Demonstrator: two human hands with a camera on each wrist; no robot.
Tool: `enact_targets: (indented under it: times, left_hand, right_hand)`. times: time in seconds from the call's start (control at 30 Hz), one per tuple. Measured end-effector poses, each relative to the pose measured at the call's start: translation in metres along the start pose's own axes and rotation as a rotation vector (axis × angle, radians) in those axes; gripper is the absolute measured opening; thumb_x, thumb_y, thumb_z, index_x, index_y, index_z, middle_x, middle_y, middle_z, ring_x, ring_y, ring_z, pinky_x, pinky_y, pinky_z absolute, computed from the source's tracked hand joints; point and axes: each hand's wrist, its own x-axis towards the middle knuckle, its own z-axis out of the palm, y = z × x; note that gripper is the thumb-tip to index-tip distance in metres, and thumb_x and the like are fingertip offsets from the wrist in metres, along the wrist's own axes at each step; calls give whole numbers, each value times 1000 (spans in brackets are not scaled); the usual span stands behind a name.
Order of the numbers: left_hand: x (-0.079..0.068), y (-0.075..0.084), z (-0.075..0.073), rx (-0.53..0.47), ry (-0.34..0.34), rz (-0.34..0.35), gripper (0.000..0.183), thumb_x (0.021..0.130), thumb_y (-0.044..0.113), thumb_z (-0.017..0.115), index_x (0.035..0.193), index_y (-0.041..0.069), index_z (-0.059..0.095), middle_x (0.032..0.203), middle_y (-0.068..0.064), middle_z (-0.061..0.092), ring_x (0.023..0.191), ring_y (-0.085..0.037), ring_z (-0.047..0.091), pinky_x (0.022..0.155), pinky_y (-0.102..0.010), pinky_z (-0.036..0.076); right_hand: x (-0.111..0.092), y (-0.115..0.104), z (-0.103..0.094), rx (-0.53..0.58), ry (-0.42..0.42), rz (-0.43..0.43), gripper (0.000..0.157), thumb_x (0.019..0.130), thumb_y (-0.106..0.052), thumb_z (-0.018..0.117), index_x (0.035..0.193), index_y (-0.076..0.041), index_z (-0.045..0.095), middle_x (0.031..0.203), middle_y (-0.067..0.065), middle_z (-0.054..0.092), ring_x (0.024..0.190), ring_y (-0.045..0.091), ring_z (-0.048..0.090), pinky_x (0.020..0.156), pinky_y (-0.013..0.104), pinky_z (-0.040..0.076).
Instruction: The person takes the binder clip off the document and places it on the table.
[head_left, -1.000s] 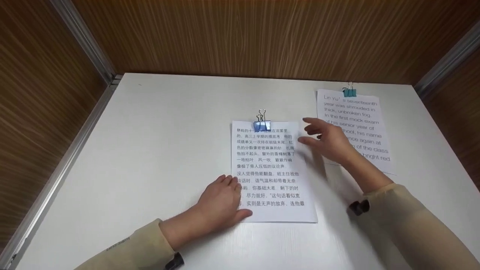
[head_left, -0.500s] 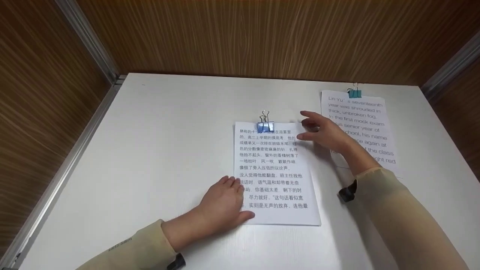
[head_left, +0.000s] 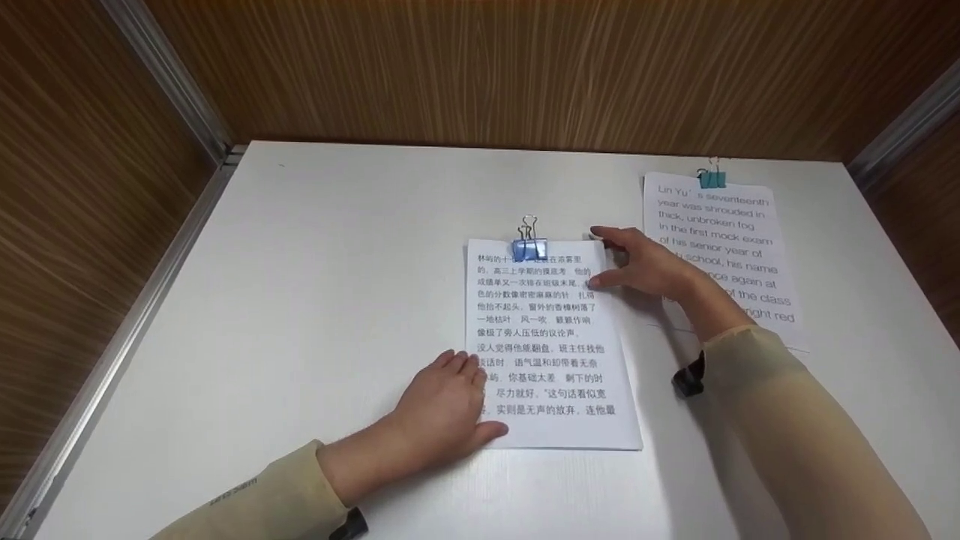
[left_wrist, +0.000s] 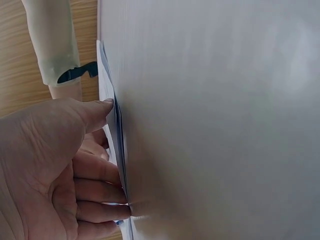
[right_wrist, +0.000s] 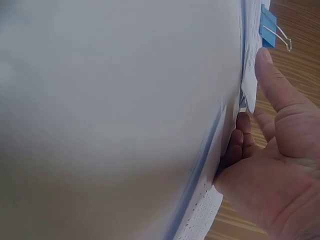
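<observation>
A stack of white sheets (head_left: 551,337) printed with Chinese text lies in the middle of the table. A blue binder clip (head_left: 529,250) grips its top edge, wire handles pointing away. On the lower left edge rests my left hand (head_left: 442,401), thumb over the bottom margin; in the left wrist view its fingers (left_wrist: 97,191) reach straight to the paper's edge. My right hand (head_left: 649,262) is at the upper right corner, thumb at the side edge and index finger just beyond the top. Its other fingers (right_wrist: 234,142) bend beside the paper in the right wrist view.
A second stack of sheets (head_left: 720,240) with English text lies at the back right, partly hidden behind my right hand. A teal binder clip (head_left: 712,178) holds its top. Wood-grain panels (head_left: 480,75) enclose the back and sides of the white table (head_left: 315,262).
My right hand has shifted slightly left, closer in to the upper right corner of the stack. The left hand stays in place on the lower left edge.
</observation>
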Motion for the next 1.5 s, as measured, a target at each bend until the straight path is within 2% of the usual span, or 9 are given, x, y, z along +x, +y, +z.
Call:
enact_targets:
  times: [0.17, 0.3, 0.67, 0.8, 0.97, 1.2, 1.33, 1.5]
  left_hand:
    - [-1, -2, -1, -10, 16, 5, 81, 91, 63, 51, 129, -9, 58, 133, -23, 57, 127, -35, 51, 112, -44, 32]
    - [-2, -3, -1, 1, 23, 18, 81, 92, 63, 49, 129, -9, 57, 133, -23, 57, 128, -34, 51, 112, -44, 33]
    - [-2, -3, -3, 2, 22, 27, 82, 92, 64, 48, 129, -9, 57, 133, -23, 56, 128, -34, 50, 112, -44, 32]
    - [-1, -2, -2, -11, 22, 32, 81, 92, 63, 48, 129, -9, 58, 133, -23, 57, 128, -34, 50, 112, -44, 32]
    - [-1, 0, -2, -11, 10, 30, 81, 92, 63, 48, 129, -8, 58, 133, -22, 57, 128, -34, 50, 112, -44, 32]
    - [-2, 0, -2, -5, 9, 27, 82, 93, 64, 47, 129, -9, 57, 133, -23, 56, 128, -34, 50, 113, -44, 32]
    - [-2, -1, -3, -15, -2, 23, 82, 93, 63, 47, 130, -9, 57, 134, -23, 55, 129, -34, 49, 113, -44, 31]
    - [-2, -2, -3, -19, -9, 16, 81, 93, 63, 48, 130, -9, 57, 135, -23, 55, 130, -34, 49, 113, -44, 31]
  right_hand:
    - [1, -4, 3, -57, 19, 12, 87, 72, -38, 86, 148, -23, 43, 146, 12, 36, 137, 35, 30, 114, 54, 19]
    - [1, -5, 5, -86, 34, 16, 79, 73, -37, 86, 142, -23, 49, 142, 11, 39, 133, 33, 34, 112, 52, 23]
    - [2, -10, 3, -113, 37, 29, 73, 76, -33, 84, 138, -13, 51, 140, 14, 41, 132, 33, 35, 113, 50, 23]
    - [1, -13, 2, -72, 28, 46, 70, 77, -30, 84, 135, -11, 50, 133, 13, 46, 126, 30, 39, 111, 47, 26]
    - [-3, -14, 3, -23, 38, 74, 65, 78, -29, 83, 132, -17, 49, 122, 8, 52, 113, 26, 46, 102, 42, 33]
    - [-10, -21, 4, 74, 26, 25, 51, 85, -21, 76, 129, -19, 51, 117, 7, 57, 105, 25, 54, 95, 39, 38]
    - [-15, -25, 6, 170, 12, 5, 47, 87, -20, 74, 128, -21, 53, 123, 6, 55, 109, 25, 56, 96, 40, 40]
    - [-24, -25, 6, 204, 7, 63, 54, 88, -24, 72, 136, -27, 48, 133, 5, 51, 118, 25, 53, 105, 44, 35]
